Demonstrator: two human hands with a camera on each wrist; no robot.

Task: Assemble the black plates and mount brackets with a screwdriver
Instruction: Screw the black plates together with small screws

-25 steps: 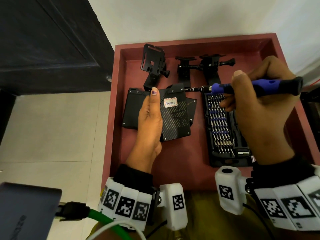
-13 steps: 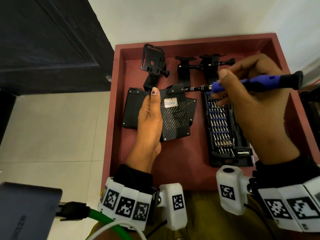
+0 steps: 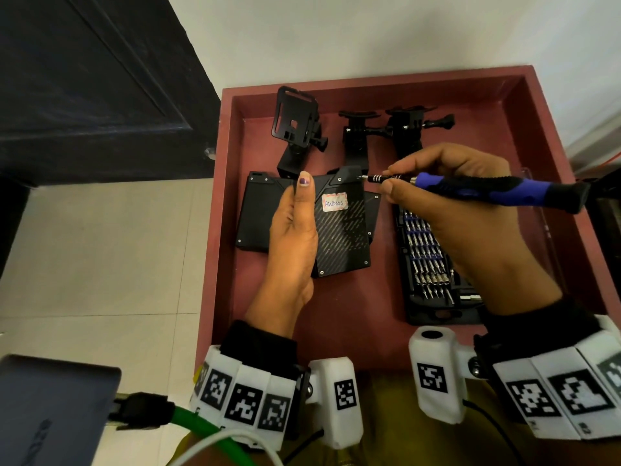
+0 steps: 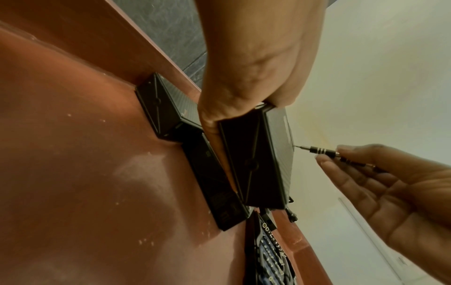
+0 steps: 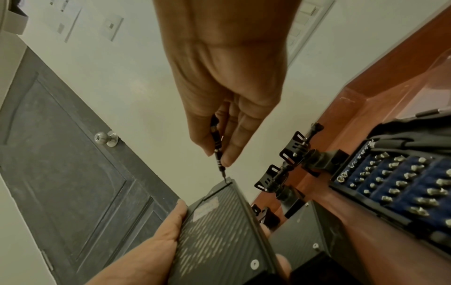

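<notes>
Left hand [image 3: 295, 237] gripping plate [image 3: 342, 237], right hand [image 3: 470, 223] pinching screwdriver [image 3: 477, 191] (bit case [image 3: 433, 264] beneath, brackets [image 3: 396, 132] behind).

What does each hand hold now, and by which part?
The left hand grips the labelled black plate by its left edge. The right hand pinches the screwdriver by its metal shaft, near the tip.

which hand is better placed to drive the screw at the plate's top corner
Right. The right hand already pinches the screwdriver with its tip at the labelled black plate corner, while the left hand grips that plate to steady it.
</notes>
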